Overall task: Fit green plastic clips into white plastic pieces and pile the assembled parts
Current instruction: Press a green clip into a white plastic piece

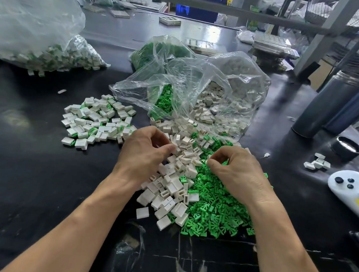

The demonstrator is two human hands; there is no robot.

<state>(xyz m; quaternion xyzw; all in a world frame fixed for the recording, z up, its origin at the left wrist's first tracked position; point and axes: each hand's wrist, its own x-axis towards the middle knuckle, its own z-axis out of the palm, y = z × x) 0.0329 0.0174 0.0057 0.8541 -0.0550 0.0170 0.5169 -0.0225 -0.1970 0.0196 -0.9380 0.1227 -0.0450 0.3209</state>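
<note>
Because finished parts need to stay out of the working heap, the assembled pile (pixel 99 122) sits off to the left on the black table (pixel 31 178), near a bag of finished parts (pixel 58 58) further back. The left hand (pixel 145 152) curls over the white pieces (pixel 170 188), fingertips pinched together as if taking one, though what they hold is hidden. Beside it, the right hand (pixel 236 170) pinches down into the green clips (pixel 218 209); whether it has one I cannot tell. Each hand seems to work its own supply, spilled from the open bag (pixel 199 90).
</note>
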